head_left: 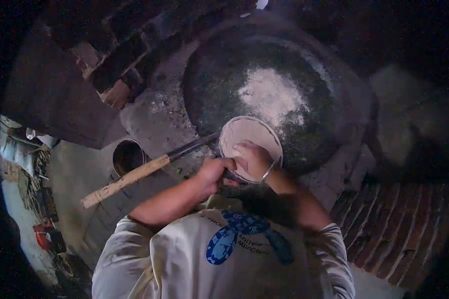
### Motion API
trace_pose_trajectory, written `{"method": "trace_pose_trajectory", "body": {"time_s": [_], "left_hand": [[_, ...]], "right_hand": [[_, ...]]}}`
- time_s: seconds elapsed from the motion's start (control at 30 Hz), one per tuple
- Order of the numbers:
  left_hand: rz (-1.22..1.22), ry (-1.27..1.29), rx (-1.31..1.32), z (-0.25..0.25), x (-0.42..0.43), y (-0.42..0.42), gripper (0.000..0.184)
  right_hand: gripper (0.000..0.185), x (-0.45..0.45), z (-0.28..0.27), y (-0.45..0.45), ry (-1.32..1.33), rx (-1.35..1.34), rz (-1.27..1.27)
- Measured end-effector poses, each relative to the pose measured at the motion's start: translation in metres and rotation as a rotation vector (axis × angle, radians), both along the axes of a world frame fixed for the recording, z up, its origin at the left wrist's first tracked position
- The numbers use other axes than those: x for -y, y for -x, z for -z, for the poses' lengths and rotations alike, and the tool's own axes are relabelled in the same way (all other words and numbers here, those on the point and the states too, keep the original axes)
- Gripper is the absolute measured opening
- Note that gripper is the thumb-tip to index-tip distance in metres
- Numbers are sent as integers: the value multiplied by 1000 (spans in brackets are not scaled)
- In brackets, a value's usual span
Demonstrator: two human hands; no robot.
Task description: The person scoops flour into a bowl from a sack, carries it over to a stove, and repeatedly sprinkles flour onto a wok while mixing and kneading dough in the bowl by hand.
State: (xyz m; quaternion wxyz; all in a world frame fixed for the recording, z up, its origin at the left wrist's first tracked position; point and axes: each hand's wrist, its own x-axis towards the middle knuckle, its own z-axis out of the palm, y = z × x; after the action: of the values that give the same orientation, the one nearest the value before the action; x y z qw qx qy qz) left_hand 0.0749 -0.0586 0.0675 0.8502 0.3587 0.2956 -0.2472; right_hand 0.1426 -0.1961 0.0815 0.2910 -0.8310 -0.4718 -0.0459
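A round container of pale powder (242,130) is held close to my body, over the near edge of a wide dark pan (214,74). My left hand (217,172) is closed on the container's near left rim. Inside the container, my right hand (257,159) rests in the powder with a bangle on its wrist; its fingertips are partly hidden, so what they hold cannot be made out. A heap of the same pale powder (272,94) lies on the dark green contents of the pan.
A tool with a wooden handle (127,182) and dark shaft lies left of the container, pointing at it. Behind it stands a small dark bucket (128,157). Stacked bricks (117,94) are at the upper left, and a brick surface (394,224) is at the lower right.
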Motion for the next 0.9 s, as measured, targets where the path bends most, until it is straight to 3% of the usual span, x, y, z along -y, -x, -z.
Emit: {"method": "trace_pose_trajectory", "body": {"time_s": [0.07,0.1,0.17,0.2,0.23,0.27,0.3,0.33,0.37,0.4,0.43,0.47,0.5,0.53,0.6,0.67,0.73,0.8,0.83,0.9], "left_hand": [[21,5,-19,7,2,15,15],[40,60,-2,11,0,21,17],[67,119,21,14,-10,33,20],[98,80,42,16,-19,38,16],[129,40,64,16,-29,41,13],[136,44,70,11,-41,43,13],[117,1,99,1,-55,44,16],[99,-42,127,-4,-70,43,18],[108,-29,126,2,-83,44,18],[125,2,143,12,-98,43,20],[143,33,159,20,-111,42,22],[152,46,159,18,-121,39,22],[130,-32,142,13,-130,37,24],[108,-111,126,8,-140,35,25],[72,-11,106,-1,-161,32,29],[39,82,88,15,-176,28,34],[-7,-135,250,60,-185,28,33],[-11,-154,250,58,-195,30,33],[-13,-174,252,57,-199,31,32],[11,-264,268,60,-205,29,31]], "right_hand": [[22,4,-6,3,155,-388,66],[15,10,18,3,-290,-383,117],[12,29,46,-26,-509,-875,528],[12,29,19,-28,-716,-1091,740],[12,37,21,-45,-1057,-1287,795],[13,59,-4,-47,-1149,-1588,310],[17,82,39,-82,-1299,-1611,-24],[20,60,-10,-69,-1417,-1466,440],[23,52,-23,-73,-1549,-1387,618],[24,61,-24,-80,-1504,-1411,481],[27,65,-23,-93,-1364,-1217,566],[28,87,-22,-109,-1311,-1349,260],[21,75,-43,-108,-1341,-1194,616],[19,81,-31,-133,-1081,-697,810],[19,69,-72,-137,-1227,-1028,808],[19,51,-91,-144,-1304,-946,899],[19,46,-103,-147,-1379,-859,988],[17,55,-112,-153,-1009,-920,849],[18,57,-112,-155,-1066,-999,733],[17,37,-106,-157,-1099,-942,838]]}}
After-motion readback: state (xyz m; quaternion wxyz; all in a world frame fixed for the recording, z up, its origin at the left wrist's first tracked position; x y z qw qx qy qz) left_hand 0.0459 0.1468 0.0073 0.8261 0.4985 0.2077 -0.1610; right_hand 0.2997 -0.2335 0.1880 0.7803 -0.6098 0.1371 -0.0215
